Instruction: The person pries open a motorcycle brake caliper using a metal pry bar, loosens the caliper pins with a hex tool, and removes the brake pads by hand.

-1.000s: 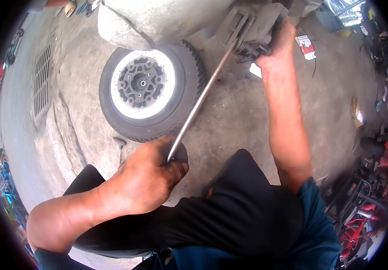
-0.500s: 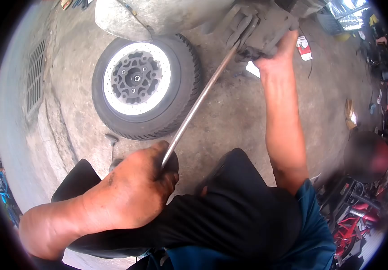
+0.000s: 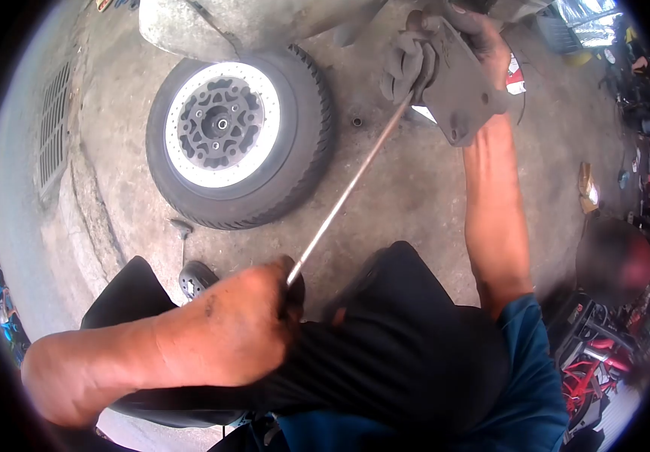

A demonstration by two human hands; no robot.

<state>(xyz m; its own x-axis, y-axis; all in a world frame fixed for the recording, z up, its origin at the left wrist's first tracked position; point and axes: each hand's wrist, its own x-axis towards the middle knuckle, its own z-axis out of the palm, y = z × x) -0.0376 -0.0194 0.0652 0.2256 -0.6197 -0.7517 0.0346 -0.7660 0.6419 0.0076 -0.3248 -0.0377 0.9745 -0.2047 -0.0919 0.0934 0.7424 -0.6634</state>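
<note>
Your left hand was closed in a fist round the near end of a long metal rod, low, above your dark trousers. Your right hand had hold of the dark metal part, upper right of view; some of its fingers were hidden behind the plate, so their full grip couldn't be told.

Rod slanted up and rightward, far end meeting the part's lower left side, by the grey rounded lobes. Exact seating there: can't tell. The part's flat plate was tilted, bottom corner overlapping your right forearm in view.

Room: left of the rod, a strip of concrete floor ran between it and the tread edge of the wheel, which lay on its side. Strip held a small round piece. Right of the rod, a wider patch opened between it and your right forearm, bounded below by your right knee.

Upper edge: a pale, dirty panel overhung the wheel's top rim in view; contact couldn't be told. White card showed just behind the part, red-and-white packet beside your right hand. Floor grate sat well left of the wheel.
</note>
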